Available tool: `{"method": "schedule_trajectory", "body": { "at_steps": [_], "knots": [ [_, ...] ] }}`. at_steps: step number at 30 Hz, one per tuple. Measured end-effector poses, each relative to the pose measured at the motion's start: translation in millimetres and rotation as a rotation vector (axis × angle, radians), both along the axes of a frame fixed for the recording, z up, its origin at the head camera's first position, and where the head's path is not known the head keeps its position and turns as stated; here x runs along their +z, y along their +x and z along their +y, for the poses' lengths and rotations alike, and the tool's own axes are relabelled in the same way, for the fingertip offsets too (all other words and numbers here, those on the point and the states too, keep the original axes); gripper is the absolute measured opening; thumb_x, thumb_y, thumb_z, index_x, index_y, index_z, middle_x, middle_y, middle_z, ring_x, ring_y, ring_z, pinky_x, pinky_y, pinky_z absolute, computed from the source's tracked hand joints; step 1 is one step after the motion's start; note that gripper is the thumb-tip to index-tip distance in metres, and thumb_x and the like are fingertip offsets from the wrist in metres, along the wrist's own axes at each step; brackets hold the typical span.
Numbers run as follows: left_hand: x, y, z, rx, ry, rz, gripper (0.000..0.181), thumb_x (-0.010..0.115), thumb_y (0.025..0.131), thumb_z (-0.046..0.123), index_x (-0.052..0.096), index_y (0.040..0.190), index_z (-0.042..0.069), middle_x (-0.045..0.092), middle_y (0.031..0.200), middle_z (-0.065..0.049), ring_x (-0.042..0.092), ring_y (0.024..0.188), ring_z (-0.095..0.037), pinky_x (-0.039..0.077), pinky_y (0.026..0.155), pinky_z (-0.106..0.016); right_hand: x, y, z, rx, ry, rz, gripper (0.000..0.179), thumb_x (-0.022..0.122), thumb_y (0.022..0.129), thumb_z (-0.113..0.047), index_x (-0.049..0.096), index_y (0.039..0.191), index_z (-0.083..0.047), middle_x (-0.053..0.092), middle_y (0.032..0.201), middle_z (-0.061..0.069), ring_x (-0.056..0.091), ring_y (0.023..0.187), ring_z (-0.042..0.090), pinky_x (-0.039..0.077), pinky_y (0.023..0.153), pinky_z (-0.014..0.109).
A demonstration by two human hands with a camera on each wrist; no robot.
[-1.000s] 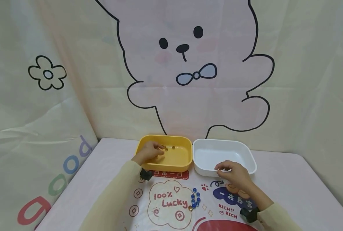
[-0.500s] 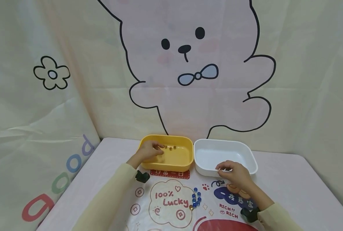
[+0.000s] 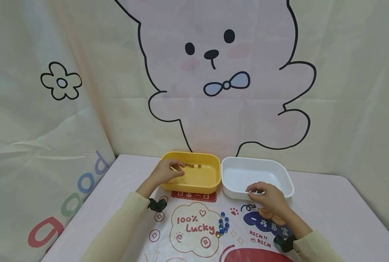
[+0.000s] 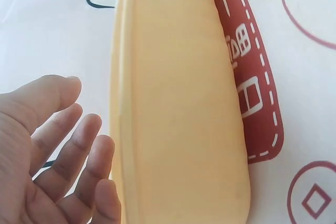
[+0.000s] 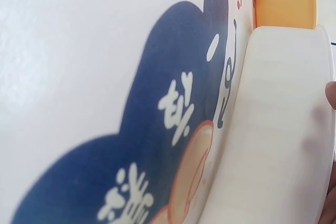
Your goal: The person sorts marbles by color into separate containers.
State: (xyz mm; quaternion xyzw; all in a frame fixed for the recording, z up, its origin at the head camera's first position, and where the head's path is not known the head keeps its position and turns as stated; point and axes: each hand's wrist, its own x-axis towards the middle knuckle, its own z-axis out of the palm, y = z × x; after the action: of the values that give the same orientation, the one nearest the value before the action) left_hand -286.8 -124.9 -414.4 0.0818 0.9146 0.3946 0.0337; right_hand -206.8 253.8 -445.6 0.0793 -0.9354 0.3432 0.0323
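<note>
My left hand (image 3: 169, 171) hovers over the left side of the yellow tray (image 3: 207, 182), thumb and index fingertip apart. Just beyond the index fingertip, several small amber beads (image 3: 192, 166) lie in a short line along the tray's back. In the left wrist view the fingers (image 4: 86, 135) are loosely bent beside the yellow wall, with nothing between them. My right hand (image 3: 269, 196) holds the front rim of the white tray (image 3: 235, 178), fingers inside and thumb at the outer edge. Only bits of that hand show in the right wrist view, around the white wall (image 5: 273, 108).
Both trays stand side by side at the back of the table, close to the bear-print cloth (image 3: 230, 120). In front of them a curved group of blue beads (image 3: 226, 225) ends in one gold bead (image 3: 217, 234). The tablecloth carries printed drawings and lettering.
My left hand has drawn back leftward a little, its fingertips coming away from the beads. The amber beads have shifted into more of a line. My right hand stays at the white rim.
</note>
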Motion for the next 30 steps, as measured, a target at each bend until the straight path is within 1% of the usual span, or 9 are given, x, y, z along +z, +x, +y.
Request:
{"method": "schedule_trajectory", "body": {
  "at_steps": [4,6,11,15,17,22,26,30],
  "knots": [
    [2.0,10.8,-0.1,-0.013,0.027,0.028,0.022,0.076,0.081,0.026,0.073,0.101,0.018,0.068,0.088,0.004,0.058,0.077,-0.016,0.05,0.069,-0.027,-0.3,0.6,0,-0.006,0.004,-0.002,0.011,0.072,0.085,-0.025,0.073,0.096,-0.022,0.07,0.101,0.0,0.06,0.09,0.017,0.049,0.071,0.027],
    [1.7,16.8,0.5,-0.027,0.034,0.05,0.021,0.077,0.081,0.025,0.073,0.101,0.017,0.068,0.088,0.004,0.058,0.075,-0.014,0.051,0.068,-0.026,-0.4,0.8,0,-0.007,0.004,-0.002,0.012,0.072,0.085,-0.025,0.073,0.096,-0.022,0.07,0.1,0.0,0.06,0.09,0.016,0.049,0.07,0.026],
    [5.0,34.4,4.8,-0.071,0.04,0.103,0.022,0.077,0.081,0.022,0.073,0.101,0.014,0.068,0.087,0.005,0.058,0.077,-0.014,0.051,0.071,-0.027,0.3,1.6,-1,-0.006,0.0,-0.002,0.012,0.072,0.085,-0.025,0.073,0.097,-0.021,0.07,0.1,0.0,0.06,0.089,0.016,0.05,0.07,0.026],
    [9.8,46.5,9.0,-0.084,0.059,0.124,0.017,0.077,0.081,0.023,0.073,0.097,0.02,0.067,0.086,0.008,0.057,0.078,-0.016,0.051,0.072,-0.027,1.6,2.4,-2,-0.009,-0.004,-0.003,0.011,0.072,0.085,-0.024,0.073,0.096,-0.021,0.07,0.101,0.0,0.06,0.09,0.017,0.05,0.072,0.027],
    [11.9,51.9,10.9,-0.088,0.068,0.119,0.016,0.077,0.081,0.024,0.073,0.096,0.023,0.067,0.086,0.008,0.057,0.078,-0.016,0.05,0.071,-0.027,1.8,2.6,-2,-0.008,-0.004,0.0,0.011,0.071,0.086,-0.024,0.073,0.096,-0.021,0.07,0.101,0.001,0.06,0.09,0.017,0.05,0.073,0.028],
    [14.8,65.3,16.2,-0.14,0.073,0.106,0.019,0.076,0.081,0.026,0.073,0.099,0.019,0.068,0.089,0.007,0.057,0.077,-0.016,0.051,0.066,-0.026,0.1,2.4,-1,-0.006,-0.003,0.006,0.012,0.071,0.086,-0.023,0.073,0.097,-0.021,0.07,0.102,0.001,0.06,0.091,0.017,0.051,0.072,0.027],
    [12.3,75.5,20.6,-0.191,0.072,0.115,0.021,0.076,0.082,0.023,0.073,0.101,0.015,0.068,0.089,0.008,0.058,0.076,-0.014,0.051,0.067,-0.023,-1.4,1.3,-1,-0.006,-0.002,0.007,0.012,0.07,0.086,-0.023,0.073,0.097,-0.022,0.071,0.102,0.0,0.06,0.091,0.017,0.051,0.073,0.027],
    [7.5,84.1,25.6,-0.245,0.065,0.123,0.02,0.077,0.082,0.024,0.073,0.1,0.017,0.069,0.089,0.007,0.058,0.08,-0.013,0.05,0.071,-0.022,-1.5,1.1,-1,-0.004,0.0,0.013,0.012,0.07,0.086,-0.023,0.073,0.097,-0.021,0.071,0.103,0.001,0.06,0.091,0.017,0.053,0.074,0.032]
  ]
}}
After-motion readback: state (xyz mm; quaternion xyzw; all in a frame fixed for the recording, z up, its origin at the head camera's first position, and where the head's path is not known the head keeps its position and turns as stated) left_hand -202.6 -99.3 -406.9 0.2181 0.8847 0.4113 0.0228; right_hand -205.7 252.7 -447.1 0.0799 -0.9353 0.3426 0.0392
